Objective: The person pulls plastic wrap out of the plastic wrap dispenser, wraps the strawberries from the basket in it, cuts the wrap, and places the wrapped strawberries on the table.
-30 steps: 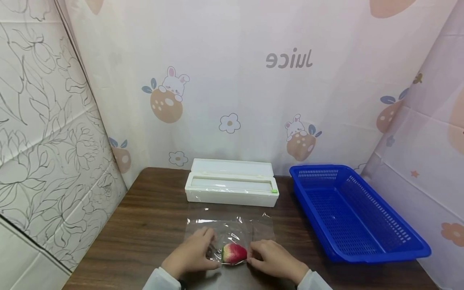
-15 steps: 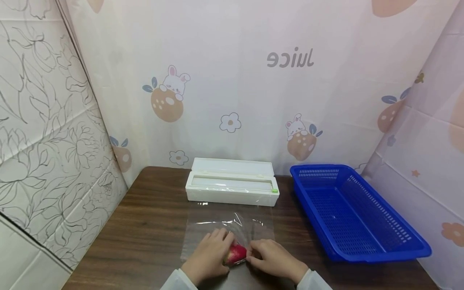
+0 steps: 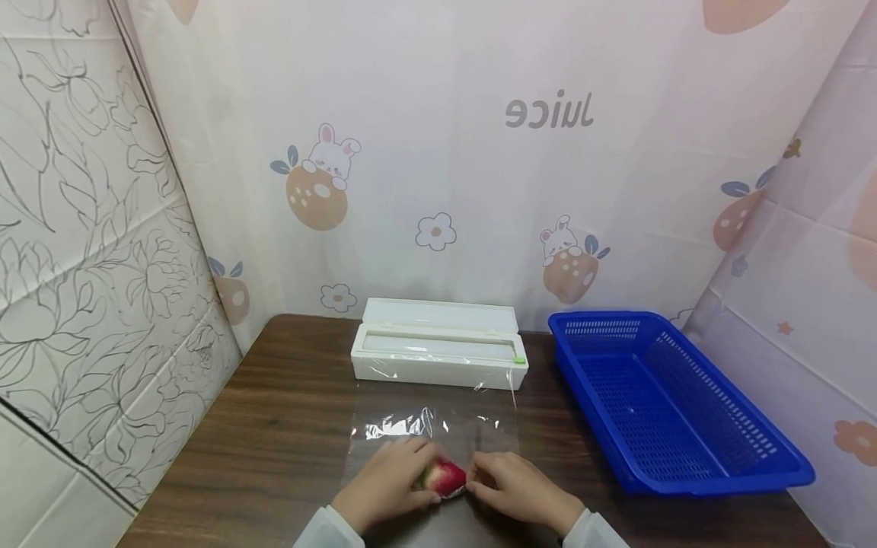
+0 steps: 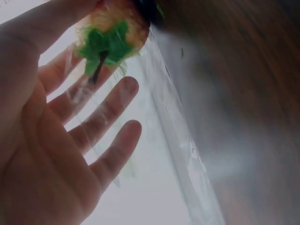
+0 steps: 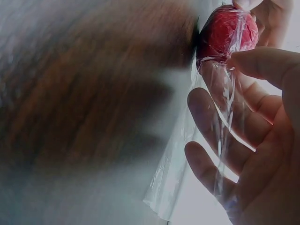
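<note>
A red strawberry (image 3: 447,479) with a pale top lies near the front of the table, wrapped partly in clear plastic wrap (image 3: 404,425). My left hand (image 3: 385,485) holds its leafy end between thumb and fingers; green leaves and a dark stem (image 4: 97,68) show in the left wrist view. At the red tip, my right hand (image 3: 518,487) pinches the film with thumb and forefinger. Its other fingers spread behind the film in the right wrist view, where wrinkled film covers the strawberry (image 5: 225,35) and loose film (image 5: 169,176) hangs below.
A white wrap dispenser (image 3: 438,374) with its lid raised stands at the back of the brown wooden table (image 3: 274,411), film running from it toward my hands. On the right sits a blue plastic basket (image 3: 594,415). Printed curtains surround the table.
My left hand has moved right, from beside the strawberry onto its leafy end, covering part of it. The film's folds have shifted. My right hand stays at the tip.
</note>
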`<state>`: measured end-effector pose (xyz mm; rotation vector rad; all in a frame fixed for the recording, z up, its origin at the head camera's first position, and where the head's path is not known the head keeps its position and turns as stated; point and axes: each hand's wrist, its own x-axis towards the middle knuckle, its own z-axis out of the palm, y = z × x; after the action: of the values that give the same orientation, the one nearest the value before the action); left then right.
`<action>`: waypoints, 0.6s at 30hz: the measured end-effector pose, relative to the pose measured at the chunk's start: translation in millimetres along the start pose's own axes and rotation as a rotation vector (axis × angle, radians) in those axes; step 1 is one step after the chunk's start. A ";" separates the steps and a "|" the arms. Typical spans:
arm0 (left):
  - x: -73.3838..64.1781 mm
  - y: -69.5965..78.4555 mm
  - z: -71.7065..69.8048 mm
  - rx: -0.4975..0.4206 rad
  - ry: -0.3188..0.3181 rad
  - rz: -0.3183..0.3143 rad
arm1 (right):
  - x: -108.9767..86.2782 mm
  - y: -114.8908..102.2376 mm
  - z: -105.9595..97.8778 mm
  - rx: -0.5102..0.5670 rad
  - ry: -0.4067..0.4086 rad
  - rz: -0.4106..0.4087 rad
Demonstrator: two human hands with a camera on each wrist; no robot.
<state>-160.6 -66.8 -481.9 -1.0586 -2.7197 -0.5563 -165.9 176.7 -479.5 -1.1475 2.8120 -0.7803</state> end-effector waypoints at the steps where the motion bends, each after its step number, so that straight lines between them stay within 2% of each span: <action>1: -0.4 -1.2 -0.1 -0.011 -0.001 0.002 | 0.1 0.1 -0.1 0.012 -0.003 0.004; 5: -2.2 -5.2 -2.0 -0.057 -0.015 -0.008 | 0.2 -0.5 -0.8 0.065 -0.003 0.009; 10: -3.6 -8.9 -5.5 -0.099 -0.027 -0.003 | -0.3 1.2 -0.5 0.079 0.031 0.006; 15: -2.9 -12.5 -7.6 -0.138 -0.059 -0.011 | -0.1 4.5 0.8 0.011 0.086 0.013; 18: -2.1 -15.4 -6.1 -0.170 -0.073 -0.023 | 0.3 6.0 1.1 -0.065 0.144 0.026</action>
<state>-169.3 -81.0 -481.3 -1.1082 -2.7919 -0.7798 -169.8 179.6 -483.2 -1.1030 2.9837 -0.8066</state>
